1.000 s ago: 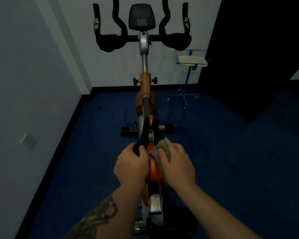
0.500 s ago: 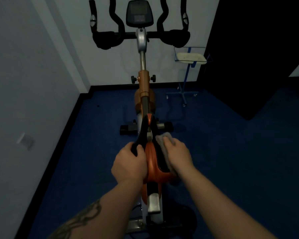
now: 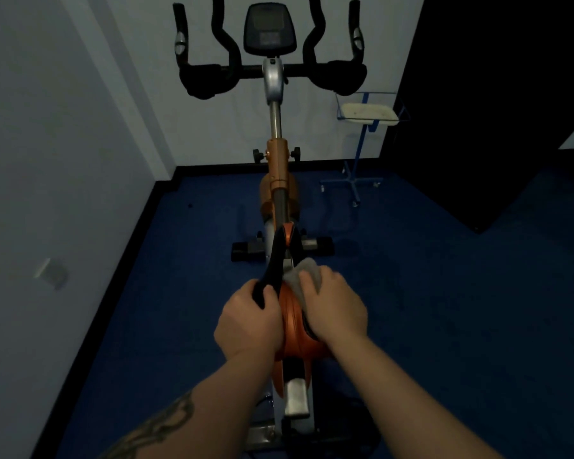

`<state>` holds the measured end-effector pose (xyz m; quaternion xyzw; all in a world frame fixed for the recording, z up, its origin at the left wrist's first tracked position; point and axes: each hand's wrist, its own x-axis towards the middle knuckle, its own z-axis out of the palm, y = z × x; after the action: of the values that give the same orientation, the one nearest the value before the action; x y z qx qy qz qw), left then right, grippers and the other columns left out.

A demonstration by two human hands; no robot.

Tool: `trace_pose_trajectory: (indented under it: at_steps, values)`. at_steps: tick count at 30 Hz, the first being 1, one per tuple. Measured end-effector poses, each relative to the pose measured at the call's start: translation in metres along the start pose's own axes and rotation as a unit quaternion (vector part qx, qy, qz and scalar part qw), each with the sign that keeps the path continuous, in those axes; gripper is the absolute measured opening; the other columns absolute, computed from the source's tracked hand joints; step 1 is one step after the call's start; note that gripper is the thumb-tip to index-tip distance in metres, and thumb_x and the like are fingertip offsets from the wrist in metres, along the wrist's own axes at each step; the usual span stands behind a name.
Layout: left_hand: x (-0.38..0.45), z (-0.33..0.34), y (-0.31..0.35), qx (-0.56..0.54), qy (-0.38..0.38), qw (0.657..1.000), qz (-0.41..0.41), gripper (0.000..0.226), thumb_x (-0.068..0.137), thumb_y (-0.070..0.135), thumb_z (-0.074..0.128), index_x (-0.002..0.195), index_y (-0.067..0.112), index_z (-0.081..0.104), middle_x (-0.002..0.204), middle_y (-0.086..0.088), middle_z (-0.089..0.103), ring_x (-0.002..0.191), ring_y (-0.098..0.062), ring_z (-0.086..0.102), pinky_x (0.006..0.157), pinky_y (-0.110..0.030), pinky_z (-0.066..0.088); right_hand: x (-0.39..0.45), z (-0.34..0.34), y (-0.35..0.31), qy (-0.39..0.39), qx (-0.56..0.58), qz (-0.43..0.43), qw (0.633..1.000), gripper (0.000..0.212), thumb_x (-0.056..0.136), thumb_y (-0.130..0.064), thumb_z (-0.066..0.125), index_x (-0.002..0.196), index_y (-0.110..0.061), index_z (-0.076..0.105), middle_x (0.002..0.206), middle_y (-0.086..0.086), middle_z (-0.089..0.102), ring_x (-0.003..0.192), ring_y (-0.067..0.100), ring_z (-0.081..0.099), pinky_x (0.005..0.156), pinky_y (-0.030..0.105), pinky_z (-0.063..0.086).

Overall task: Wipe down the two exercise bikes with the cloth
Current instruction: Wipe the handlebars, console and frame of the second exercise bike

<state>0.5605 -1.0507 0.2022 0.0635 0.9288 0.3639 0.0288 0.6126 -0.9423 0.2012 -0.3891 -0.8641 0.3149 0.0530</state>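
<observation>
On the saddle (image 3: 295, 329), right hand (image 3: 335, 306) presses cloth (image 3: 304, 276).

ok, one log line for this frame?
left hand: grips saddle | right hand: presses cloth on saddle | stage: wiping
</observation>
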Motion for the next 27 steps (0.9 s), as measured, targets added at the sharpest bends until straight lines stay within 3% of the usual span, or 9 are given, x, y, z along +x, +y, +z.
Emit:
trace_pose_trajectory:
  at_steps: [2,4,7,9,15,20,21,24,27]
  values:
    - [0.0,0.0,-0.001,-0.002,-0.001,1.0,0.004,0.02,0.093,0.043,0.047,0.098,0.033,0.064,0.076,0.014,0.054,0.073,-0.011,0.054,0.058,-0.027,0.038,-0.033,0.009,0.011,0.064,-0.032,-0.058,0.996,0.06,0.09,-0.064,0.016,0.14,-0.034,0.031,0.137,-0.006,0.04,0.119,0.016,0.043,0.087,0.035,0.045]
    - [0.0,0.0,-0.001,-0.005,0.006,1.0,0.007,0.021,0.093,0.043,0.047,0.1,0.033,0.065,0.079,0.012,0.056,0.074,-0.013,0.054,0.061,-0.028,0.04,-0.036,0.008,0.014,0.063,-0.034,-0.085,0.994,0.063,0.089,-0.065,0.013,0.144,-0.037,0.023,0.139,-0.006,0.036,0.122,0.017,0.04,0.084,0.035,0.043]
    - [0.001,0.0,0.001,0.008,0.012,1.0,0.0,0.022,0.093,0.042,0.048,0.1,0.031,0.066,0.076,0.013,0.052,0.071,-0.012,0.05,0.057,-0.027,0.034,0.006,-0.004,-0.004,-0.048,-0.025,-0.001,0.999,0.053,0.099,-0.055,0.02,0.14,-0.027,0.039,0.13,0.005,0.051,0.111,0.025,0.053,0.079,0.035,0.041]
    - [-0.001,-0.001,0.001,0.002,0.01,1.0,-0.004,0.022,0.093,0.042,0.048,0.101,0.031,0.066,0.076,0.012,0.052,0.071,-0.013,0.049,0.058,-0.028,0.034,0.016,-0.007,-0.006,-0.063,0.005,0.022,0.998,0.054,0.099,-0.055,0.021,0.132,-0.022,0.047,0.124,0.007,0.056,0.107,0.026,0.055,0.082,0.037,0.045]
    - [0.0,0.001,-0.001,-0.02,0.016,1.0,0.005,0.022,0.093,0.04,0.049,0.103,0.031,0.066,0.075,0.015,0.05,0.072,-0.011,0.049,0.059,-0.028,0.034,-0.05,0.015,0.016,0.129,0.107,-0.033,0.985,0.059,0.088,-0.064,0.027,0.138,-0.036,0.04,0.135,-0.011,0.039,0.114,0.008,0.042,0.081,0.025,0.038]
    - [0.001,0.002,-0.003,-0.008,0.02,1.0,0.006,0.023,0.093,0.039,0.049,0.104,0.03,0.067,0.073,0.017,0.046,0.071,-0.011,0.047,0.057,-0.027,0.03,0.019,-0.014,0.014,-0.119,0.279,0.1,0.948,0.047,0.1,-0.051,0.036,0.125,-0.018,0.059,0.116,0.002,0.062,0.093,0.014,0.054,0.079,0.027,0.042]
    - [0.0,0.002,-0.003,-0.009,0.021,1.0,0.006,0.023,0.093,0.039,0.049,0.104,0.03,0.067,0.072,0.017,0.044,0.07,-0.011,0.046,0.056,-0.026,0.029,0.017,-0.013,0.014,-0.106,0.258,0.092,0.956,0.048,0.1,-0.052,0.035,0.125,-0.018,0.058,0.117,0.002,0.062,0.093,0.014,0.054,0.078,0.028,0.042]
    - [0.001,0.002,-0.004,-0.014,0.022,1.0,0.012,0.021,0.092,0.038,0.05,0.101,0.029,0.067,0.067,0.021,0.042,0.067,-0.009,0.045,0.054,-0.025,0.028,-0.037,0.01,0.016,0.056,0.107,0.023,0.992,0.062,0.089,-0.066,0.026,0.136,-0.028,0.043,0.134,-0.005,0.044,0.108,0.011,0.048,0.075,0.027,0.042]
    - [0.0,0.002,-0.002,-0.018,0.027,0.999,0.014,0.02,0.092,0.038,0.051,0.098,0.029,0.067,0.063,0.021,0.039,0.061,-0.005,0.041,0.051,-0.022,0.025,-0.058,0.013,0.011,0.103,0.004,-0.033,0.994,0.071,0.085,-0.069,0.02,0.146,-0.032,0.025,0.142,-0.006,0.029,0.124,0.014,0.037,0.081,0.031,0.047]
